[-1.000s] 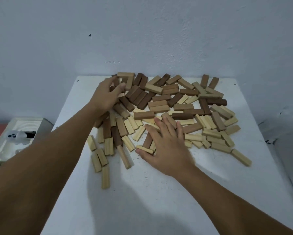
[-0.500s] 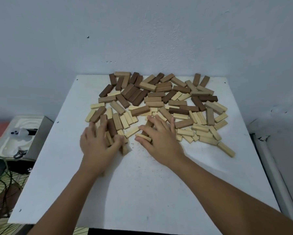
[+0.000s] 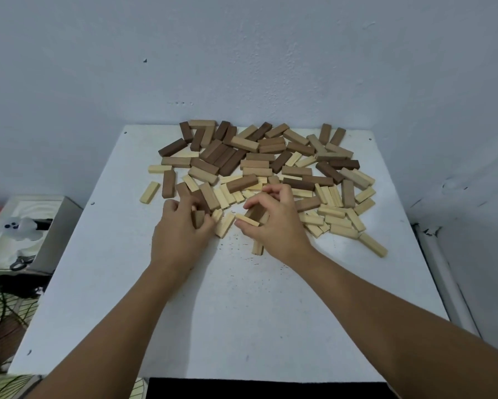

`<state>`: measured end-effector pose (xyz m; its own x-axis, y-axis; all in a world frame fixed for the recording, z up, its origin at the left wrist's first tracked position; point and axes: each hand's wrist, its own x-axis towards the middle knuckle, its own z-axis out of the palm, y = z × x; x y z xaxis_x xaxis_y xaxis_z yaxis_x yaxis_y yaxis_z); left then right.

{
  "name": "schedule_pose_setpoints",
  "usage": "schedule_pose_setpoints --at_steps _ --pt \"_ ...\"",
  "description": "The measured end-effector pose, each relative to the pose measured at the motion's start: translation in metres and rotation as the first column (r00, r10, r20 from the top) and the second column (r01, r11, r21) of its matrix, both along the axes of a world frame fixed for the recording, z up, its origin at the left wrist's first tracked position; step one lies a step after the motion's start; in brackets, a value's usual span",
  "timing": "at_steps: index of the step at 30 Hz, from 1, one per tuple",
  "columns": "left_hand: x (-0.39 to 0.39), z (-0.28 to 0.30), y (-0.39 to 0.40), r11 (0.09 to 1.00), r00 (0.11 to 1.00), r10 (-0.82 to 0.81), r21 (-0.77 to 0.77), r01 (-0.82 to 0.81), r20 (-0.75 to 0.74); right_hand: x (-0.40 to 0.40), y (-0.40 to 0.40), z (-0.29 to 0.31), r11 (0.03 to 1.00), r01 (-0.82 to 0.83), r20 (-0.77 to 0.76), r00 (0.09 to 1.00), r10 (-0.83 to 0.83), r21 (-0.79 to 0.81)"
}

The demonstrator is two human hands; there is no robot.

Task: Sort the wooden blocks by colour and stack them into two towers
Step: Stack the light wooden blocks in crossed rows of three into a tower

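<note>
Left hand: we are gripping a dark brown wooden block.
Right hand: we are pinching a pale rectangular wooden block.
White bench: mixed wooden blocks are lying scattered across the far half.

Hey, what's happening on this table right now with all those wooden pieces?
A person is sorting a scattered pile of wooden blocks on a white table. The left hand grips a dark brown block at the pile's near edge, while the right hand pinches a pale block with a darker one under its fingers. Dark and pale blocks are still mixed together, and no tower has been started.
</note>
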<state>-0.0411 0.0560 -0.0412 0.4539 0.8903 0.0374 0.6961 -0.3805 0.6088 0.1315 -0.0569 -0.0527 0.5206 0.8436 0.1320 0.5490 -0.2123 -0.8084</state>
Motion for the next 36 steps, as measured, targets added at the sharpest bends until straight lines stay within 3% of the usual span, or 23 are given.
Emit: schedule_pose_setpoints --at_steps 5,7,9,12,17,20,23,26,30,33,36 --pt "0.027 0.027 0.016 0.999 0.963 0.049 -0.007 -0.049 0.265 0.026 0.027 0.036 0.999 0.022 0.026 0.999 -0.023 0.041" --pt "0.054 0.046 0.028 0.981 0.902 0.135 -0.184 -0.064 0.411 0.042 0.042 0.051 1.0 0.018 0.055 0.998 -0.017 -0.014" --pt "0.082 0.057 0.045 0.925 0.864 0.164 -0.38 0.034 0.476 0.056 0.049 0.058 0.995 -0.001 0.09 0.996 0.01 -0.101" --pt "0.099 0.059 0.057 0.914 0.937 0.069 -0.399 0.079 0.343 0.064 0.033 0.053 0.983 0.004 0.136 0.99 0.022 -0.182" --pt "0.043 0.038 0.026 0.969 0.984 -0.161 -0.174 0.173 0.079 0.041 -0.033 0.021 0.938 0.039 0.318 0.945 0.077 -0.345" --pt "-0.01 0.019 -0.001 0.978 0.963 -0.207 -0.016 0.207 -0.176 0.026 -0.06 -0.003 0.905 0.029 0.437 0.882 0.176 -0.424" --pt "-0.045 -0.01 -0.027 0.977 0.9 -0.204 -0.026 0.211 -0.385 0.027 -0.057 -0.015 0.938 0.08 0.545 0.829 0.126 -0.337" --pt "-0.052 -0.025 -0.048 0.972 0.925 -0.15 0.119 0.202 -0.35 0.03 -0.052 -0.019 0.958 0.118 0.604 0.795 0.066 -0.26" --pt "-0.039 -0.031 -0.043 0.89 0.959 -0.178 0.379 0.252 -0.22 0.028 -0.054 -0.023 0.965 0.084 0.603 0.793 0.086 -0.248" --pt "-0.04 -0.028 -0.039 0.845 0.926 -0.292 0.388 0.368 -0.241 0.03 -0.05 -0.021 0.971 0.063 0.634 0.767 0.1 -0.23" --pt "-0.039 -0.018 -0.036 0.893 0.938 -0.286 0.302 0.335 -0.194 0.036 -0.046 -0.015 0.971 0.005 0.667 0.728 0.16 -0.238"
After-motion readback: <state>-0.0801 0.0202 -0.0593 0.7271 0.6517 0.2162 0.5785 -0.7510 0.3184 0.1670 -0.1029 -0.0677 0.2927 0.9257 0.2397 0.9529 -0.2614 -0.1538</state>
